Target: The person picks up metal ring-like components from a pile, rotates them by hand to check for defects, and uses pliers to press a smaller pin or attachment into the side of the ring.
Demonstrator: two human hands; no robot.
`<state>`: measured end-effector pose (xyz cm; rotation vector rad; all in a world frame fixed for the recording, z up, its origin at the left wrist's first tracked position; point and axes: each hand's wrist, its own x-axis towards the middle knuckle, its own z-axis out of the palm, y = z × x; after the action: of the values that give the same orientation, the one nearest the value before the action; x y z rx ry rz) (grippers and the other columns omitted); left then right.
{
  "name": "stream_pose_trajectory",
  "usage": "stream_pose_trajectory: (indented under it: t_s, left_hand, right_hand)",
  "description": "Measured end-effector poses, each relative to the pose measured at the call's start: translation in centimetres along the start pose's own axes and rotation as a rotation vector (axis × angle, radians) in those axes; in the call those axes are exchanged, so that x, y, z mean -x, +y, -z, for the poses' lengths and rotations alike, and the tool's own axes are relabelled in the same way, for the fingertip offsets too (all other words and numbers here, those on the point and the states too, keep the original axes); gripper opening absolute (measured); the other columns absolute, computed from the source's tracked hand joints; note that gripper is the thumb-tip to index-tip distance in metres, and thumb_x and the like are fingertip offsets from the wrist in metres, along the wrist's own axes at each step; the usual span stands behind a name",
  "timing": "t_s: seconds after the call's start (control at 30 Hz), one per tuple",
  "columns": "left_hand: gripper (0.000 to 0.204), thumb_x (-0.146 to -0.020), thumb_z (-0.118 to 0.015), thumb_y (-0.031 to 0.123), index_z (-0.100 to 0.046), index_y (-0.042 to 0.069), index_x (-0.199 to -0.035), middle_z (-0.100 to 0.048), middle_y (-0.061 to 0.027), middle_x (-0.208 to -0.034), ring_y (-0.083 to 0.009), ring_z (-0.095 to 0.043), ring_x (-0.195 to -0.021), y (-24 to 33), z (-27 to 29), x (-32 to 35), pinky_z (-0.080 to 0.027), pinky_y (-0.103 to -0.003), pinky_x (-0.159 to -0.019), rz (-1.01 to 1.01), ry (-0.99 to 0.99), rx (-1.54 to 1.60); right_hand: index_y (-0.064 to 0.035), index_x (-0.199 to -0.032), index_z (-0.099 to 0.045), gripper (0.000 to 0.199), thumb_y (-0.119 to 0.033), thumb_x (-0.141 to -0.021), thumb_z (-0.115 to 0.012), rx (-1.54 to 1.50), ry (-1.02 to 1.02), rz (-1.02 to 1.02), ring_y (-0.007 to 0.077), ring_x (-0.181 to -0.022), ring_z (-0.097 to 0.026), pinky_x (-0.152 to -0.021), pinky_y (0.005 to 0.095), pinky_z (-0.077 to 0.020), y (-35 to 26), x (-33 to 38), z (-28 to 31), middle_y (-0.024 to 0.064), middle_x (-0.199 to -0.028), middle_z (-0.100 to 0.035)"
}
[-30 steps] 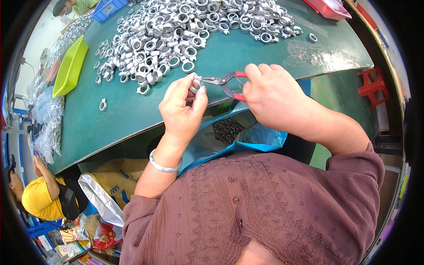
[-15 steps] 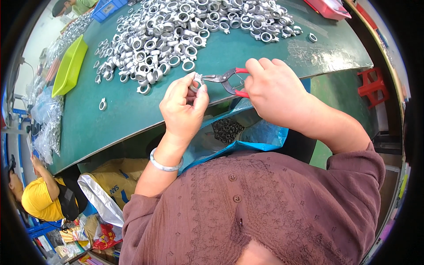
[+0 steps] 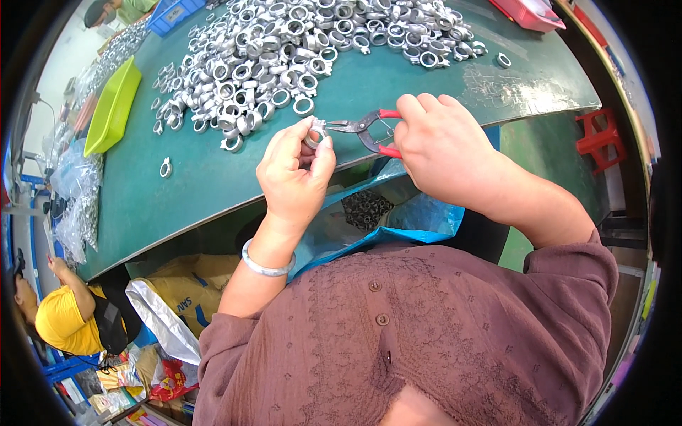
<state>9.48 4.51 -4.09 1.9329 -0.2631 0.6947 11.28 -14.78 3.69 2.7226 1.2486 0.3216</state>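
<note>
Between the thumb and fingers of my left hand (image 3: 293,170) is a silver metal ring clamp (image 3: 315,135), held above the table's near edge. My right hand (image 3: 437,138) is closed round the red handles of long-nosed pliers (image 3: 367,132). The dark jaws point left, with their tips right beside the small lug on the ring clamp; whether they touch it I cannot tell. Beyond my hands a big heap of similar ring clamps (image 3: 245,71) covers much of the green table (image 3: 206,181). One loose ring clamp (image 3: 165,167) lies apart on the left.
Below the table edge, at my lap, an open blue bag (image 3: 419,234) contains several dark rings. A yellow-green tray (image 3: 112,106) stands at the table's left, a pink tray (image 3: 529,14) at the far right. A red stool (image 3: 600,140) is on the right. A person in yellow (image 3: 67,319) works at left.
The pliers' tips have shifted very slightly from the ring clamp's lug. My left hand stays in place. At left, the person in yellow has moved a hand a little.
</note>
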Motion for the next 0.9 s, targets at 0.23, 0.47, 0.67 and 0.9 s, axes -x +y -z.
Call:
stream_pose_trajectory:
  t_s: [0.23, 0.47, 0.67, 0.9]
  left_hand:
    - [0.023, -0.078, -0.061, -0.003, -0.059, -0.005, -0.100, -0.055, -0.0021, -0.082, -0.0030, -0.053, -0.063, 0.2, 0.1, 0.0, -0.044, -0.015, -0.053, -0.002, 0.005, -0.011]
    - [0.024, -0.077, -0.062, -0.003, -0.059, -0.004, -0.100, -0.056, -0.0027, -0.081, -0.0031, -0.052, -0.062, 0.2, 0.0, -0.1, -0.043, -0.015, -0.052, -0.024, 0.010, -0.021]
    - [0.025, -0.076, -0.062, -0.003, -0.059, -0.004, -0.100, -0.056, -0.0035, -0.080, -0.0040, -0.052, -0.061, 0.2, 0.0, -0.1, -0.044, -0.015, -0.053, -0.031, 0.012, -0.038]
    - [0.027, -0.072, -0.064, -0.002, -0.059, -0.003, -0.098, -0.057, -0.0065, -0.078, -0.0081, -0.055, -0.058, -0.4, 0.2, -0.3, -0.049, -0.020, -0.053, -0.143, -0.024, -0.120]
  right_hand:
    - [-0.0011, -0.070, -0.063, 0.013, -0.012, -0.068, -0.055, -0.015, 0.000, 0.008, 0.0234, -0.078, -0.053, -0.066, 0.0321, -0.0416, 0.0, -0.2, 0.0, 0.0114, -0.079, -0.052]
    - [-0.0008, -0.071, -0.063, 0.015, -0.013, -0.069, -0.055, -0.045, -0.033, 0.025, 0.0238, -0.077, -0.055, -0.065, 0.0325, -0.0434, -0.1, -0.2, 0.0, 0.0126, -0.079, -0.053]
    - [-0.0003, -0.071, -0.063, 0.016, -0.013, -0.070, -0.054, -0.029, -0.046, 0.046, 0.0243, -0.073, -0.056, -0.062, 0.0326, -0.0443, -0.1, -0.2, 0.0, 0.0137, -0.079, -0.053]
    - [-0.0011, -0.066, -0.061, 0.015, -0.014, -0.069, -0.054, -0.094, 0.015, 0.133, 0.0238, -0.070, -0.054, -0.059, 0.0330, -0.0436, -1.5, -0.6, -0.2, 0.0117, -0.076, -0.052]
